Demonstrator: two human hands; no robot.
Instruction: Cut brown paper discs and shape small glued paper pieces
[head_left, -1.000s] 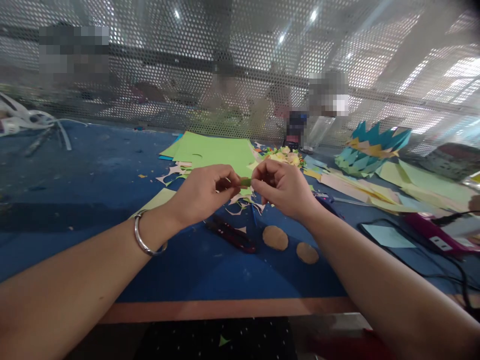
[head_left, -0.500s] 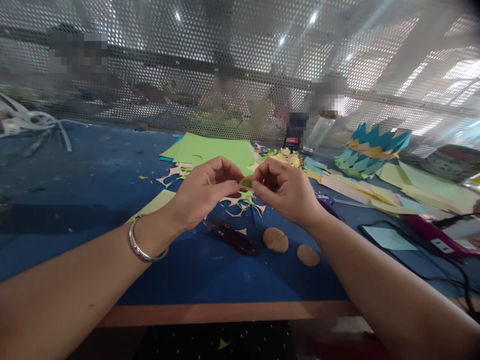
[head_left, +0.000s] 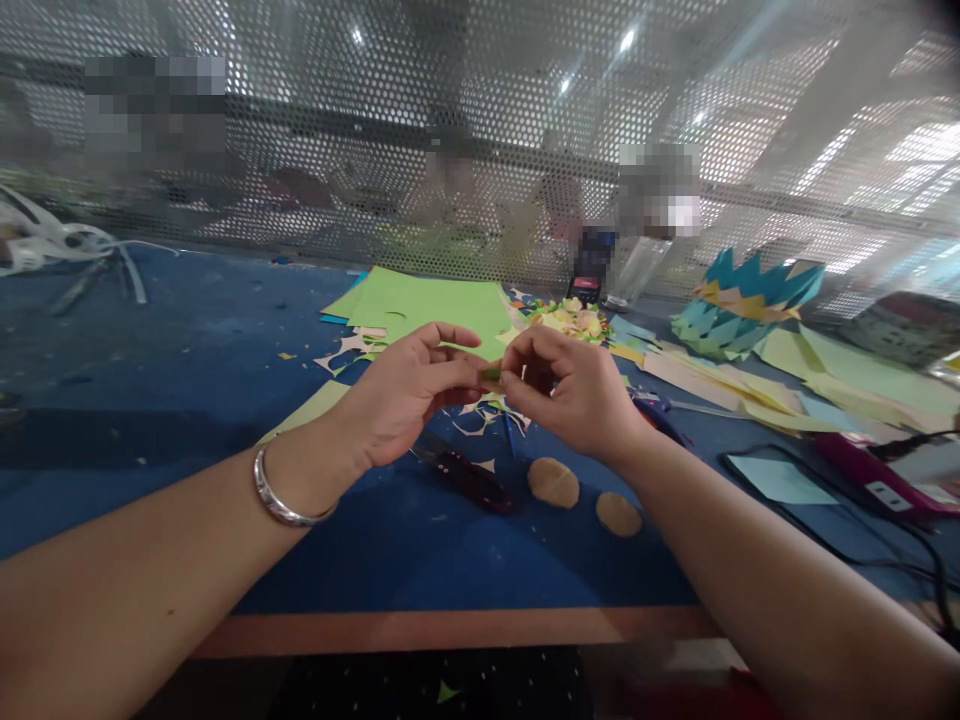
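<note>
Between my two hands is a small green piece of paper [head_left: 491, 371], mostly covered by the fingers. My left hand [head_left: 420, 390], with a silver bangle at the wrist, pinches its left side. On the other side my right hand [head_left: 566, 385] grips it between thumb and fingertips. Below the hands lie dark-handled scissors [head_left: 469, 478] on the blue tabletop. Two brown paper discs, a larger disc [head_left: 553, 482] and a smaller disc [head_left: 619, 514], rest to their right. Cut paper scraps [head_left: 469, 420] are scattered under my fingers.
Green paper sheets [head_left: 435, 300] lie behind my hands, with a cluster of paper flowers [head_left: 574, 318] beside them. A folded-paper basket [head_left: 750, 300], loose paper strips [head_left: 712, 380] and a purple power strip [head_left: 885, 480] with black cables are at right. A perforated metal screen [head_left: 337, 150] stands behind.
The green paper has turned so that less of it shows. My left index finger has lifted and straightened, and my right hand has shifted slightly left.
</note>
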